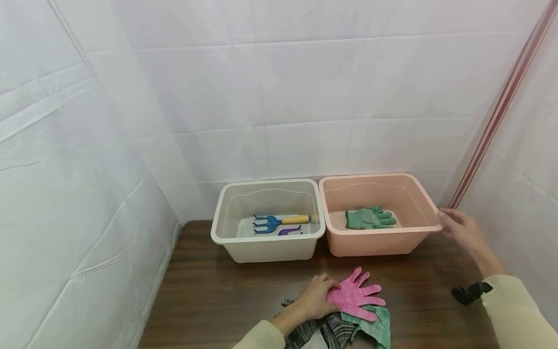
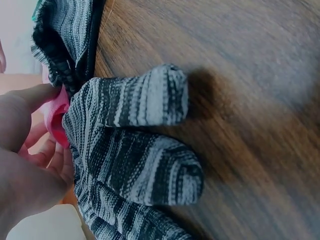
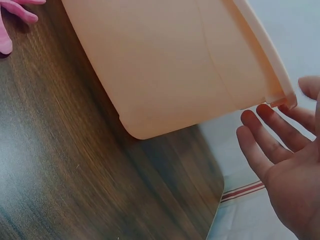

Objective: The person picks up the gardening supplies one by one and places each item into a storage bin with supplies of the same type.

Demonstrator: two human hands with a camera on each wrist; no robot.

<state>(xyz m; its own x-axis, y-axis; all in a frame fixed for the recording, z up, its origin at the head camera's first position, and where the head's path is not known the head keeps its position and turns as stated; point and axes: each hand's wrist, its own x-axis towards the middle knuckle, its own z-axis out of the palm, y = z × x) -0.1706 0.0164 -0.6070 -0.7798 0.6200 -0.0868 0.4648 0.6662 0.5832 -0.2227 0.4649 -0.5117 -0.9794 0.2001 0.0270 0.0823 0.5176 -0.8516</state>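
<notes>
My left hand pinches the cuff end of a pink knit glove, whose fingers spread to the right. Beneath it lie a green glove and black-and-grey striped gloves; the left wrist view shows their knit fingers close up. My right hand holds the right rim of a peach plastic bin. In the right wrist view its thumb is above the rim and the other fingers are below it. A green glove lies inside this bin.
Left of the peach bin stands a cream bin, its rim close against it. Inside are a blue hand fork with a yellow handle and a purple tool. White sheeting surrounds the brown wooden table.
</notes>
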